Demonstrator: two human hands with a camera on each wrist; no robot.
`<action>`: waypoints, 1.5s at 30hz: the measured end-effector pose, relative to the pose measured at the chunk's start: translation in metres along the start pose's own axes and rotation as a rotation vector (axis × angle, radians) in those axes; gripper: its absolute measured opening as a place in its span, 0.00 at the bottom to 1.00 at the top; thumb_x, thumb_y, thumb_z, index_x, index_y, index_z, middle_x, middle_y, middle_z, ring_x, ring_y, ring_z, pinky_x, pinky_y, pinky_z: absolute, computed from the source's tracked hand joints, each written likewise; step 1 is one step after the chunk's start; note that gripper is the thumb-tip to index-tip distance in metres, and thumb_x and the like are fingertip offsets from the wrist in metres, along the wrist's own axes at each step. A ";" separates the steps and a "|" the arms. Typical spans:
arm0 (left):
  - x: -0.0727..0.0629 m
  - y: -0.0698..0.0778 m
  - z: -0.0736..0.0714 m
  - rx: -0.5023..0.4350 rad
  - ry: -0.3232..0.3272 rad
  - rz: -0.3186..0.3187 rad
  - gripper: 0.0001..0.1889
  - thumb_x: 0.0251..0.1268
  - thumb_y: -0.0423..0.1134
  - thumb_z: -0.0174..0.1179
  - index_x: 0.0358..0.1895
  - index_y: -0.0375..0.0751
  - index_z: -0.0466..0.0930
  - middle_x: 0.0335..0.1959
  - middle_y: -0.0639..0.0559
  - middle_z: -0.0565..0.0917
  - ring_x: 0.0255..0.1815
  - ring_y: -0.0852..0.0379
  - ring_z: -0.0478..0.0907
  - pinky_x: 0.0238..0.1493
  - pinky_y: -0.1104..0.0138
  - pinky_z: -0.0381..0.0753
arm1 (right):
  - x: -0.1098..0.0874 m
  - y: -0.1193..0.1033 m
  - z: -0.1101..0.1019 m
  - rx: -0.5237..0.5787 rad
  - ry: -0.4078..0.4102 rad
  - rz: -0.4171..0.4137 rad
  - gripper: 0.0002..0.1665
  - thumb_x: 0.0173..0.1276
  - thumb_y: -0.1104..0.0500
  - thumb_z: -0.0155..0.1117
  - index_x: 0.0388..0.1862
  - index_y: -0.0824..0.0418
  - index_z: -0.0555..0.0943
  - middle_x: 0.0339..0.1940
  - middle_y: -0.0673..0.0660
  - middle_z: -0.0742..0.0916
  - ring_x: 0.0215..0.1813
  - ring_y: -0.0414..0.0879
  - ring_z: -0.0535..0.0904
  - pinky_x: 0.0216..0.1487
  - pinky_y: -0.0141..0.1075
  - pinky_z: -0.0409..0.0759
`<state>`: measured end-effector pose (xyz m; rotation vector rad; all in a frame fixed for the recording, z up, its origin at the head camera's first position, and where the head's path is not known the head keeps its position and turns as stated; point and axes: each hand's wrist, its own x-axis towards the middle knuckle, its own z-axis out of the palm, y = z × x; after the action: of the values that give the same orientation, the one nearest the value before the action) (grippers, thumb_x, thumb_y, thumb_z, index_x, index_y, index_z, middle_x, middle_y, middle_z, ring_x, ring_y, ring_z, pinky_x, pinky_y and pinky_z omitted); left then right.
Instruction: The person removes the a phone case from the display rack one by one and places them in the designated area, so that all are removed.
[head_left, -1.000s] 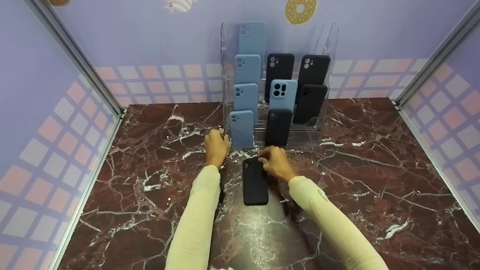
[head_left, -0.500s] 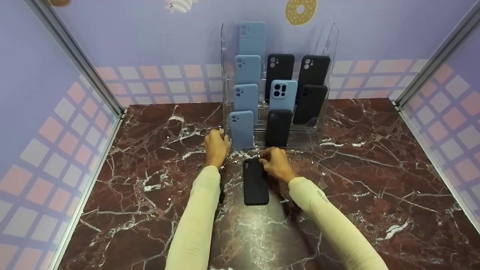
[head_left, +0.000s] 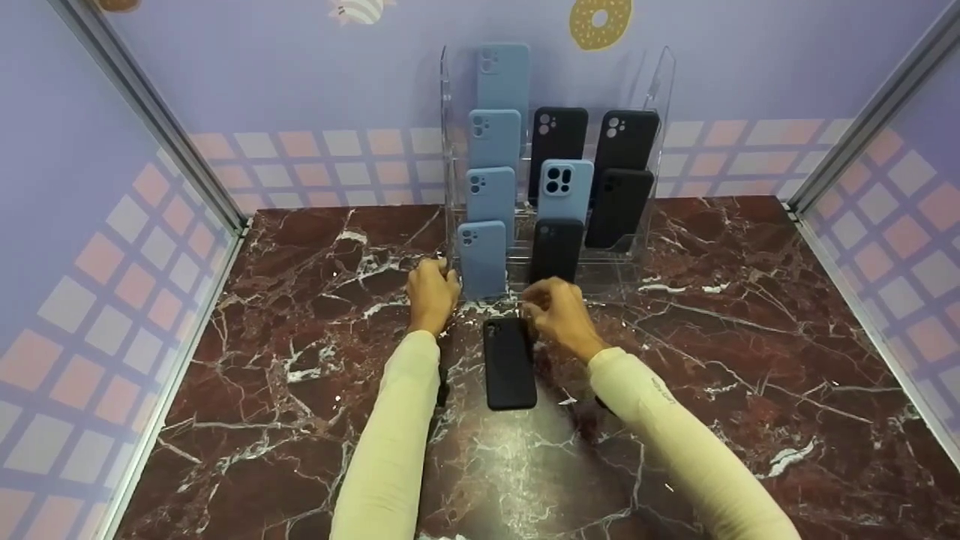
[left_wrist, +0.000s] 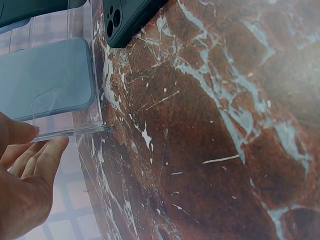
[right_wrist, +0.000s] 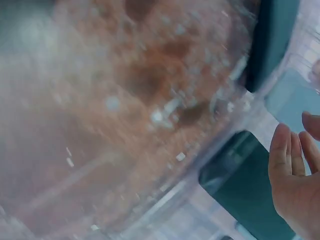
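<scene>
My left hand (head_left: 433, 296) pinches the side panel of a clear acrylic tiered stand (left_wrist: 70, 133) between thumb and fingers, beside the front blue phone case (head_left: 484, 259). A black phone case (head_left: 511, 367) lies flat on the tabletop before the stand, camera cutout end toward it. Just off its upper right corner is my right hand (head_left: 562, 315), in front of the lowest black phone case (head_left: 556, 251) on the stand. In the right wrist view the fingers (right_wrist: 281, 152) are loosely bent, with nothing seen between them and the thumb.
More blue phone cases (head_left: 495, 135) and black phone cases (head_left: 561, 139) lean in rows on the stand. Behind it rises a purple patterned wall (head_left: 315, 82). Side panels (head_left: 90, 262) border the dark red marble-look tabletop (head_left: 750, 337).
My right hand has shifted slightly up and right, away from the flat black phone case's corner. The left hand keeps its grip on the stand. The case on the table stays almost in place.
</scene>
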<state>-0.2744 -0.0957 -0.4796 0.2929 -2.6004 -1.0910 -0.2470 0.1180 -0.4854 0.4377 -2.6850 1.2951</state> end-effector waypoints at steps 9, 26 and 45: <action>0.000 -0.002 0.000 -0.013 0.000 0.006 0.14 0.65 0.33 0.64 0.52 0.33 0.87 0.47 0.38 0.88 0.53 0.36 0.83 0.58 0.49 0.77 | 0.013 -0.009 -0.033 0.028 0.176 -0.061 0.12 0.58 0.73 0.73 0.42 0.73 0.85 0.39 0.67 0.88 0.39 0.58 0.87 0.45 0.45 0.86; 0.001 -0.001 0.001 -0.005 0.002 0.007 0.14 0.65 0.33 0.64 0.52 0.34 0.87 0.48 0.39 0.88 0.52 0.38 0.84 0.57 0.51 0.78 | 0.034 -0.004 -0.071 0.050 0.416 -0.071 0.18 0.60 0.72 0.73 0.50 0.73 0.84 0.46 0.68 0.82 0.45 0.60 0.84 0.49 0.48 0.84; 0.002 -0.001 0.000 0.019 -0.003 0.002 0.13 0.65 0.33 0.65 0.51 0.36 0.88 0.49 0.39 0.88 0.52 0.37 0.84 0.56 0.50 0.79 | 0.042 0.001 -0.067 0.024 0.344 -0.002 0.23 0.65 0.68 0.71 0.59 0.70 0.82 0.53 0.69 0.81 0.53 0.61 0.82 0.54 0.46 0.83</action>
<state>-0.2766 -0.0970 -0.4803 0.2928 -2.6145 -1.0673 -0.2880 0.1626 -0.4345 0.1973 -2.3858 1.2702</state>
